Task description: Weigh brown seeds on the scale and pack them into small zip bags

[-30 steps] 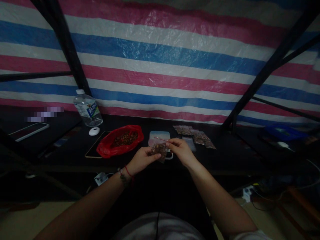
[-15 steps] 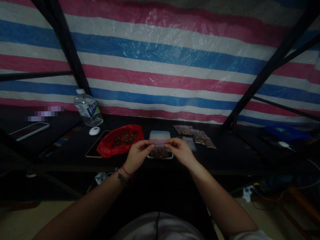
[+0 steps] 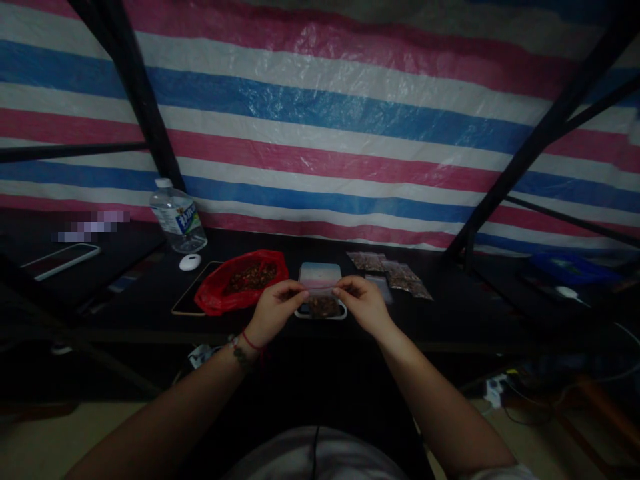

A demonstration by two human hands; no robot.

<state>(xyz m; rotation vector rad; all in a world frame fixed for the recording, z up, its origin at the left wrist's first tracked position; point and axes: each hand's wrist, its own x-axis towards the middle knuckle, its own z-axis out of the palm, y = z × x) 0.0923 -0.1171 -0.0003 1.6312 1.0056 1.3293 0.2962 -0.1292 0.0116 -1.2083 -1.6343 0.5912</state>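
A small clear zip bag (image 3: 323, 306) with brown bits in its lower part hangs between my hands. My left hand (image 3: 277, 307) pinches its top edge at the left corner, thumb against fingers. At the right corner, my right hand (image 3: 363, 302) pinches the same edge. Behind and below the bag is a small white scale (image 3: 320, 270), partly covered by it. Left of my left hand lies an open red plastic bag (image 3: 210, 297) holding more brown bits. Several filled zip bags (image 3: 400, 273) lie to the right, beside an empty-looking clear bag (image 3: 379, 288).
A clear plastic bottle (image 3: 179, 217) and a white rounded object (image 3: 190, 262) stand at the back left. A flat, thin-rimmed object (image 3: 186, 303) lies partly under the red bag. A phone (image 3: 63, 261) is at far left, a blue item (image 3: 570, 268) at far right. Dark metal posts (image 3: 150, 120) flank the table.
The zip bag's top edge looks pulled straighter between my fingers, and my right hand has shifted very slightly right. Both hands keep their pinch. The other things stay put.
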